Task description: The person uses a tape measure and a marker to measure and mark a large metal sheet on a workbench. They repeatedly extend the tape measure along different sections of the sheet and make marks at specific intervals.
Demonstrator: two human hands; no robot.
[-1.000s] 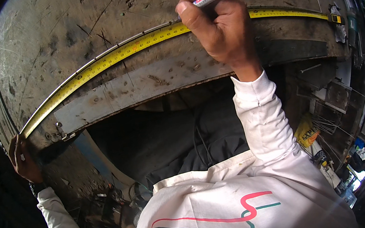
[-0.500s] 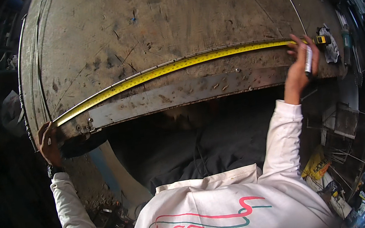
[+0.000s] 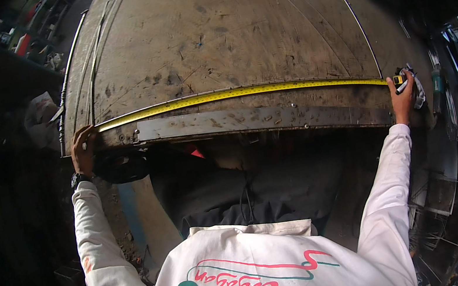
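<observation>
Tape measures: one, a long yellow steel tape measure blade [image 3: 233, 94] stretched flat across the large rusty brown metal sheet [image 3: 212, 33], running almost its full width just above the near edge.
Metal strips: one grey flat steel strip [image 3: 261, 119] lying along the near edge, just below the tape and parallel to it.
Markers: one slim white marker pen [image 3: 403, 83], tucked in the right hand.
Hands: two, both the person's own, arms spread wide in white sleeves.
Left hand: left hand [image 3: 83, 150] curled over the sheet's left corner, fingers closed down on the tape's free end, pinning it to the metal; a dark wristwatch [image 3: 79, 178] sits at the wrist.
Right hand: right hand [image 3: 401, 96] at the sheet's right end, fingers folded around the tape's yellow case and the marker together, pressed against the edge.
Rags: one whitish cloth [image 3: 418, 92] just beside the right hand.
</observation>
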